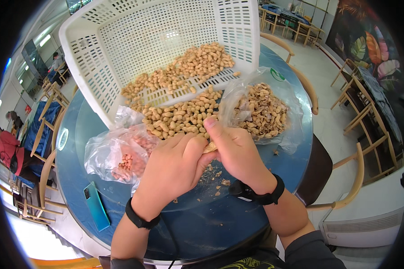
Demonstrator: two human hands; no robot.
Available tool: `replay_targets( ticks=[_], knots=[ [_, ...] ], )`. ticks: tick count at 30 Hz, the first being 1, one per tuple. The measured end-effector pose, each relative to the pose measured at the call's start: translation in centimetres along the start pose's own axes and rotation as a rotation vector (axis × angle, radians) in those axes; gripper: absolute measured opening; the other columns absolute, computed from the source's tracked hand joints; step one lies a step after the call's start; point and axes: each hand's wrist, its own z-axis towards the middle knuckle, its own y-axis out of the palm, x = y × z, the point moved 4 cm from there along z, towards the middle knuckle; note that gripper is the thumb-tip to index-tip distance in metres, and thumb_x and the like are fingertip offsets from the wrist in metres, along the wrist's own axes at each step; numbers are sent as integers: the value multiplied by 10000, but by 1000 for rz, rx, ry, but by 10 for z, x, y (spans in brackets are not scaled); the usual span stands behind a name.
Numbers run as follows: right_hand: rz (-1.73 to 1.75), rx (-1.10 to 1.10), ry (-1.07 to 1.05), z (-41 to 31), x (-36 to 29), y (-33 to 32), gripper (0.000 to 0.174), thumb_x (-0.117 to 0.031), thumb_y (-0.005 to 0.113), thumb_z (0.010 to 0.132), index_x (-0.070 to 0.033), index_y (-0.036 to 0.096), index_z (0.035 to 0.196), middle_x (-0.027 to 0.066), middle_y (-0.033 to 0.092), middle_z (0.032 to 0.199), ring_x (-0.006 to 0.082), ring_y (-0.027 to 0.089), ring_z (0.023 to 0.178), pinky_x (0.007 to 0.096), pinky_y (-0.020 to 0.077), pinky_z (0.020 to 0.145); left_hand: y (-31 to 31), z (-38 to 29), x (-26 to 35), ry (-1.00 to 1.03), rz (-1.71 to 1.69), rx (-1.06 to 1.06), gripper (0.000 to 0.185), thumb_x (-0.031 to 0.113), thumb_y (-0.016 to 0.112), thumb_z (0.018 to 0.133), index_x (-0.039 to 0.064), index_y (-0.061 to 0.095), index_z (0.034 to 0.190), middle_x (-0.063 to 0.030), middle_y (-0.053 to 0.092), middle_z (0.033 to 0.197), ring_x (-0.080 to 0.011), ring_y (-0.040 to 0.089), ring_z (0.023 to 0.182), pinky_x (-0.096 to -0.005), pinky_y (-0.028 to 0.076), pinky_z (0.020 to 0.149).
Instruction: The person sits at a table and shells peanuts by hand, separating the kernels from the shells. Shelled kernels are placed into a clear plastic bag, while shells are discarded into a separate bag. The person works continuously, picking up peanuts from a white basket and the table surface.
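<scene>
My left hand and my right hand meet over the table, both gripping one peanut in its shell. Fingers cover most of that peanut. Just beyond them, a heap of unshelled peanuts spills out of a white plastic basket tipped on its side, with more peanuts inside. Left of my left hand lies a clear plastic bag of shelled pinkish-red peanut kernels. Beyond my right hand, another clear bag holds empty peanut shells.
Shell crumbs are scattered on the round blue table below my hands. A teal smartphone rests near the left edge. A black cable runs down beside my left wrist. Wooden chairs surround the table; people sit at the far left.
</scene>
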Motion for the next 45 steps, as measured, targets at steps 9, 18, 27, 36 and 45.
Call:
replay_targets(
  ticks=[9,18,27,36,45],
  knots=[
    [-63,-18,-120,-5,-7,2,465,-304,527,1087,13,677,781,37,578,587,86,507,549,301,403,508,-3,3,6,82,26,47,228,209,702,917,42,550,951,-108,615,856,-325,615,762,-428,494,669],
    [-10,45,-57,-14,-7,8,486,-256,500,1097,-23,576,677,-11,511,575,67,431,551,296,355,495,2,-4,9,45,-202,146,193,162,676,918,53,525,865,-124,572,738,-349,596,647,-442,486,582],
    [-102,87,-28,0,2,-6,489,-271,515,1089,-35,510,661,-49,413,580,40,365,578,280,303,511,-9,-4,0,-242,-41,-40,180,214,627,977,51,586,916,-167,602,780,-400,609,708,-489,479,631],
    [-745,8,-25,11,18,-22,319,-277,644,1006,-8,576,849,143,559,655,257,530,583,388,425,576,-9,-31,-95,-420,447,-95,259,175,657,921,62,664,1154,-140,675,1098,-365,603,1085,-450,490,923],
    [-839,-17,-56,7,24,-31,226,-219,652,970,3,612,982,189,654,812,346,667,741,425,495,673,6,-35,-119,-493,441,-158,233,172,614,927,61,670,1125,-113,670,1119,-342,607,1073,-465,487,921]
  ],
)
